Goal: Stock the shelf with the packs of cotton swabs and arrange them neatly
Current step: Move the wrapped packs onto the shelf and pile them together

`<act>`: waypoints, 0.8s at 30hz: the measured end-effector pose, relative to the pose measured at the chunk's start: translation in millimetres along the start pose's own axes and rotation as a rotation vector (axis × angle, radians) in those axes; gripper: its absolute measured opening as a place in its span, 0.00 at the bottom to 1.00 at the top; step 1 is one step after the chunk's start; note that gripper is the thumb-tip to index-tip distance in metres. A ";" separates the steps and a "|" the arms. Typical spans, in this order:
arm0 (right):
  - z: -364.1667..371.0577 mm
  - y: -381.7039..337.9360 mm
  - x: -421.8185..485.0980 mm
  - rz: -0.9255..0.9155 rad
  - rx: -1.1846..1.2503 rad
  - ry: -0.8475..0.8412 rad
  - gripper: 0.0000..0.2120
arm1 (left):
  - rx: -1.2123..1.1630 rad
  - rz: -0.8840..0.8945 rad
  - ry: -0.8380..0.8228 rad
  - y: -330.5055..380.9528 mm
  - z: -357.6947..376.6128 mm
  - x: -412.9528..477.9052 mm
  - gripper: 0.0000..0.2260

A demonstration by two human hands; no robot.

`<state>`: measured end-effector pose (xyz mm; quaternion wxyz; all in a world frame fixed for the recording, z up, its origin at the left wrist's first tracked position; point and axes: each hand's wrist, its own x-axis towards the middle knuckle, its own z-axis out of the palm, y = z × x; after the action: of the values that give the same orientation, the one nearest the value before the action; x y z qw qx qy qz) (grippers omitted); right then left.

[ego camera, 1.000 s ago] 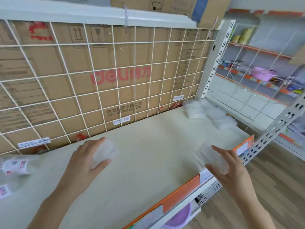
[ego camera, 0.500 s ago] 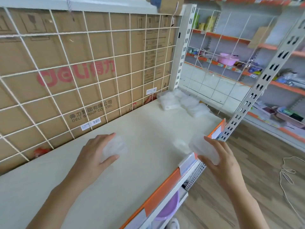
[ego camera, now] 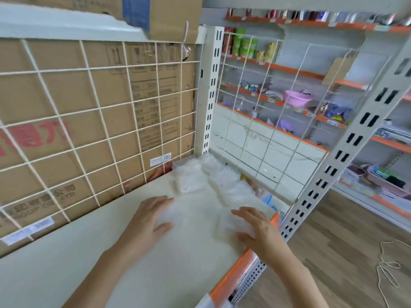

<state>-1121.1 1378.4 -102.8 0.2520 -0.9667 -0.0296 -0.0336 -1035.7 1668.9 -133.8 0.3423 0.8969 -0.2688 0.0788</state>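
Observation:
My left hand [ego camera: 146, 221] grips a clear pack of cotton swabs [ego camera: 175, 213] low over the cream shelf board [ego camera: 133, 263]. My right hand [ego camera: 258, 230] grips a second clear pack [ego camera: 231, 225] near the shelf's orange front edge [ego camera: 238, 270]. Both packs are blurred. Several more packs [ego camera: 209, 176] lie in the shelf's far right corner, just beyond my hands, against the wire grid.
A white wire grid [ego camera: 93, 130] backed by cardboard boxes closes the shelf's rear. A second wire panel [ego camera: 262, 121] and a perforated white upright [ego camera: 347, 147] bound its right end. Stocked shelves stand across the wooden-floored aisle [ego camera: 347, 252].
Both hands have carried their packs to the right along the shelf, toward the packs in the far corner. My view has turned right with them.

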 end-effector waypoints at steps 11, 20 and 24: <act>-12.4 57.3 20.4 0.009 0.011 0.082 0.31 | -0.133 -0.047 -0.009 27.2 55.4 62.4 0.23; -16.4 39.6 17.7 0.120 -0.038 0.086 0.36 | 0.075 0.044 0.104 40.8 88.8 83.6 0.24; -11.1 33.1 16.0 0.174 -0.044 0.207 0.35 | 0.040 0.022 0.049 43.7 82.0 81.3 0.28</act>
<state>-1103.3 1344.7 -107.9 0.2342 -0.9623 0.0814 -0.1117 -994.1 1553.1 -144.1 0.3300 0.8983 -0.2685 0.1100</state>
